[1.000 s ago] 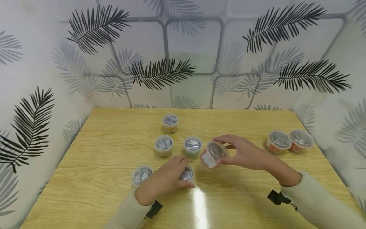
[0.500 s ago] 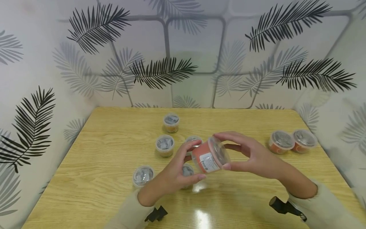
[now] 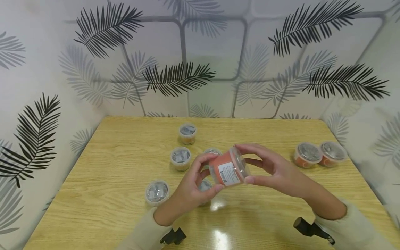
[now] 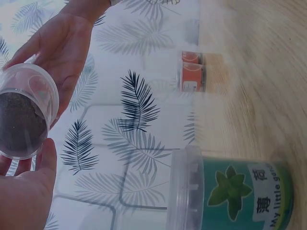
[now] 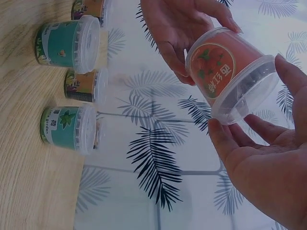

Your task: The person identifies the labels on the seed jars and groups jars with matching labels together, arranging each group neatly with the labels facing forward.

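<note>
Holds a red tub [image 3: 223,166] up off the table [image 3: 103,180], near the middle of the head view, tilted over with its lid [image 3: 240,162] toward 3 o'clock and base toward 9. Clamps the base end in the left hand [image 3: 189,187], with bent fingers at 10 o'clock and thumb at 7, spread to the tub's width. Pinches the lid's rim in the right hand [image 3: 276,170], with fingertip at 1 o'clock and thumb at 4, leaving a gap between palm and lid. Shows a white label [image 3: 229,173] to the head camera. Has 2 red lidded tubs [image 3: 307,153] standing well apart at 3 o'clock, and 5 small lidded tubs [image 3: 180,157] between 8 and 11 o'clock, 2 partly hidden behind the left hand.
</note>
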A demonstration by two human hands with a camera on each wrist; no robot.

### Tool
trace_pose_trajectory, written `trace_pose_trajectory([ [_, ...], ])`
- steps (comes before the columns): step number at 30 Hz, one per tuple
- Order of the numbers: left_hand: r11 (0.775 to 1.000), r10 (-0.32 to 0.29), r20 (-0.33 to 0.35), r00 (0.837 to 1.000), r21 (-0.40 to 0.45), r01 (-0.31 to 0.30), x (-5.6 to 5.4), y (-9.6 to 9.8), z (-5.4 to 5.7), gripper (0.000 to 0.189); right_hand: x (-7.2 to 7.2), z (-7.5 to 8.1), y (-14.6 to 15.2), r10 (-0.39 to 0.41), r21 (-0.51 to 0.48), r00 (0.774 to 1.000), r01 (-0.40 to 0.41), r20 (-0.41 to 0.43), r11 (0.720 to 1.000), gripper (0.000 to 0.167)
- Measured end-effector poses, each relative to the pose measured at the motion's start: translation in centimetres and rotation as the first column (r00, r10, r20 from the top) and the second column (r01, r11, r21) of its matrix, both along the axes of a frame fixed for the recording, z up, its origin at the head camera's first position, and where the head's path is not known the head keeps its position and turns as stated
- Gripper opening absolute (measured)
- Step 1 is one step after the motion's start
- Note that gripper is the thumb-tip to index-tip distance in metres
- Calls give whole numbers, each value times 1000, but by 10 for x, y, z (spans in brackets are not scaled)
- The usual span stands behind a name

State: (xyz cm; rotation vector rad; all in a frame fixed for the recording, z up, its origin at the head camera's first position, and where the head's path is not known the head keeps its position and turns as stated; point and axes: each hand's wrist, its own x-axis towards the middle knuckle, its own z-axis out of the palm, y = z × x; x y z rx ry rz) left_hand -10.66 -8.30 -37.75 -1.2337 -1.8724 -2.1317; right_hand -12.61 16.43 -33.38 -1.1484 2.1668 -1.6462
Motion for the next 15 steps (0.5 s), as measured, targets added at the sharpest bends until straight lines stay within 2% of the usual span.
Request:
trace_pose_trajectory([
  [3, 1000, -1, 28, 1000, 12, 1, 0, 0, -3, 58, -1, -1, 0, 9, 21, 1000, -9, -14, 1000, 69],
  [9, 999, -26, 104, 994, 46, 22, -5, -1, -16, 57, -2, 2, 1, 58, 16, 997, -57, -45, 998, 74],
  [15, 996, -57, 126, 990, 72, 48, -7, -1, -22, 55, -4, 4, 1, 114, 2, 990, -114, -87, 993, 78],
])
